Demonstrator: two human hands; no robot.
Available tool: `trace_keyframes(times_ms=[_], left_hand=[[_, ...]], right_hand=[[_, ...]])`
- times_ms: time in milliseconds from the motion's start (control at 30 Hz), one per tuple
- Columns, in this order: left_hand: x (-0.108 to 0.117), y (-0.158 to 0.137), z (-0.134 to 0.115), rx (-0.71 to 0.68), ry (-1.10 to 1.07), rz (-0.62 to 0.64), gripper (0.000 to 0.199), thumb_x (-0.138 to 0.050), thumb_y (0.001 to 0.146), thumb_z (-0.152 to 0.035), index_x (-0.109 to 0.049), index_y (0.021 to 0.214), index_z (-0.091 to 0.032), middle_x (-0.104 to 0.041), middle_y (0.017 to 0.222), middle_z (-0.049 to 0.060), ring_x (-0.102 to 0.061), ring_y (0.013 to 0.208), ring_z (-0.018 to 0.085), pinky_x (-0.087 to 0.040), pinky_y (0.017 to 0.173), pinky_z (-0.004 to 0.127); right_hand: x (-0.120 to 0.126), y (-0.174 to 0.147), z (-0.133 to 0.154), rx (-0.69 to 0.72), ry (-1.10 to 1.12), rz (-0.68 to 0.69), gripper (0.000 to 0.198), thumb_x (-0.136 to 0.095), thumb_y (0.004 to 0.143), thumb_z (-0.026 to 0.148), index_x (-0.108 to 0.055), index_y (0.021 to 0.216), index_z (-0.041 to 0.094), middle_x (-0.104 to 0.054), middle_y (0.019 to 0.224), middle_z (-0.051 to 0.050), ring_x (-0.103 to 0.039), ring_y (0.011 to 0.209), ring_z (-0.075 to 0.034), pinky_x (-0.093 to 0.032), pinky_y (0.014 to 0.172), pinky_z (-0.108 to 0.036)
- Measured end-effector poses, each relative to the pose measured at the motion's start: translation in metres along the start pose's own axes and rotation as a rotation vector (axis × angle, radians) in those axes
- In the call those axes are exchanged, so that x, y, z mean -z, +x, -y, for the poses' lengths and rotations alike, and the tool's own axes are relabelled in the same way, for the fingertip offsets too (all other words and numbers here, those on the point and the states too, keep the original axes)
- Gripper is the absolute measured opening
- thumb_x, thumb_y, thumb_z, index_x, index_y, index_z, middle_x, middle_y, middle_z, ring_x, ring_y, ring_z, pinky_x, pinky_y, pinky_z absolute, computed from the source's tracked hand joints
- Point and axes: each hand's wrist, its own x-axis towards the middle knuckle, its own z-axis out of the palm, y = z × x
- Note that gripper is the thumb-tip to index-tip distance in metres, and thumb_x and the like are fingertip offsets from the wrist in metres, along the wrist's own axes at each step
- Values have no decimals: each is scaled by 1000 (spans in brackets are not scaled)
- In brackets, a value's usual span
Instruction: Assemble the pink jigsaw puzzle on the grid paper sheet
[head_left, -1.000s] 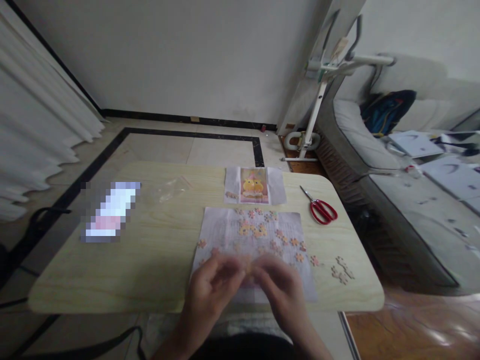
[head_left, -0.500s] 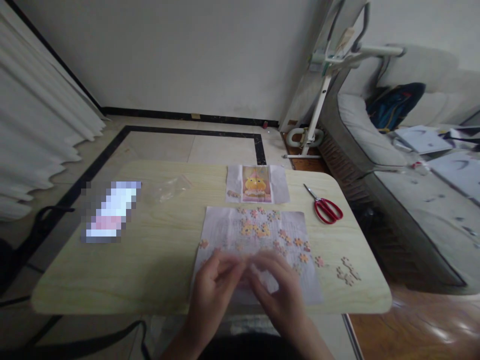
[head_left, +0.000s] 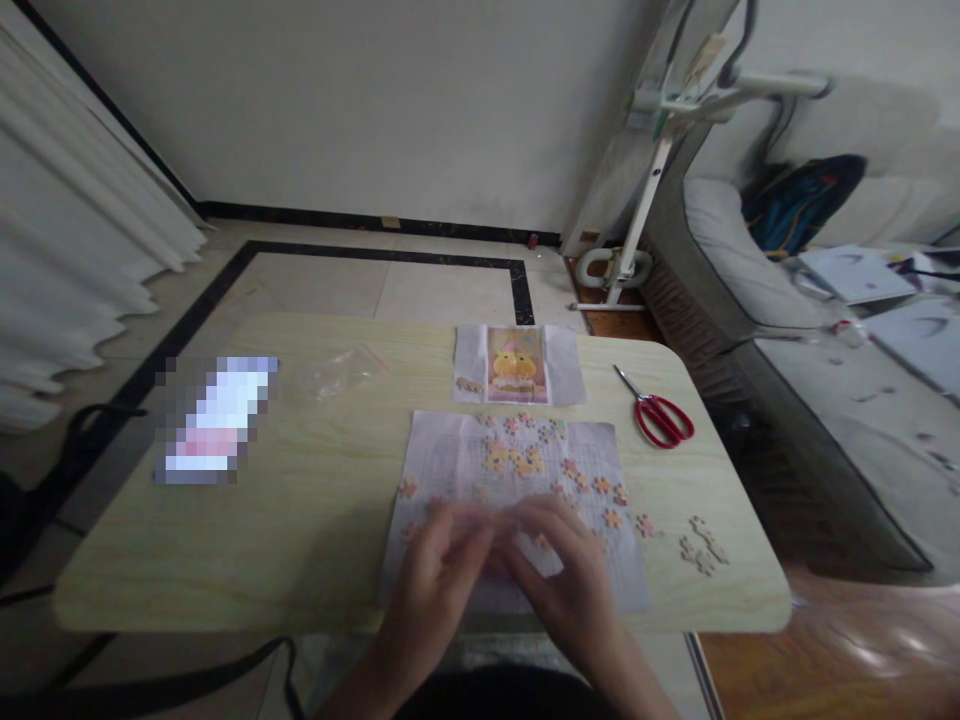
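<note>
My left hand [head_left: 441, 562] and my right hand [head_left: 561, 560] meet over the near part of a white paper sheet [head_left: 442, 445], fingertips pinched together. Whatever lies between the fingers is blurred and hidden. Around and beyond my hands, small puzzle pieces [head_left: 613, 518] lie scattered on the sheet. A joined yellow cluster of puzzle pieces [head_left: 514, 459] sits near the sheet's far middle. Behind it, a reference picture [head_left: 517, 366] of a yellow cartoon figure lies on the table.
Red-handled scissors [head_left: 660, 415] lie at the table's right. More puzzle pieces [head_left: 703, 548] rest face down at the near right. A clear plastic bag [head_left: 337, 375] and a pixelated phone-like screen [head_left: 221, 420] are on the left of the wooden table [head_left: 315, 530].
The view has shifted slightly. My hands stay together over the sheet, fingers still pinched, with only small movement. The pieces on the sheet show no clear change.
</note>
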Motion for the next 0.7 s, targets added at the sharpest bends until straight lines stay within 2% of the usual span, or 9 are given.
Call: trace_keyframes(times_ms=[200,300,400,500,567,700], left_hand=[[5,2,6,40,-3,71,25,-55,93,-43,-59,94,-18,-74,96,7,-71,83,19,-58,72,28],[9,3,4,24,115,73,21,-55,94,-39,-61,90,-19,-72,87,4,-70,79,17,-56,70,23],[16,7,1,-17,233,55,25,-54,94,-43,-63,95,-20,-70,82,2,-69,74,16,-55,63,21],[25,13,3,-43,278,19,33,-51,95,-49,-60,110,-21,-68,77,1,-66,63,15,-52,53,21],[31,17,6,-56,316,-13,35,-48,95,-50,-58,113,-21,-66,75,1,-64,57,15,-49,48,21],[38,23,9,-85,395,-25,33,-47,96,-48,-59,111,-21,-65,72,1,-65,59,16,-49,52,23]], right_hand=[[4,2,-2,-58,-5,91,13,-71,84,18,-67,96,21,-68,88,-5,-63,79,-18,-53,69,-30],[5,3,-2,-96,-18,127,9,-70,84,19,-66,92,21,-68,85,-4,-63,79,-18,-52,69,-31],[6,8,-7,-113,-46,144,8,-68,84,17,-65,90,21,-67,84,-3,-61,79,-18,-51,68,-30],[6,16,-19,-128,-123,156,9,-68,84,19,-66,92,21,-66,89,-5,-61,82,-19,-50,70,-31],[5,23,-29,-119,-206,171,10,-69,83,18,-67,93,21,-66,91,-5,-60,84,-20,-49,71,-31],[1,34,-41,-113,-350,226,14,-65,83,13,-69,93,21,-64,89,-6,-59,82,-21,-47,70,-32]])
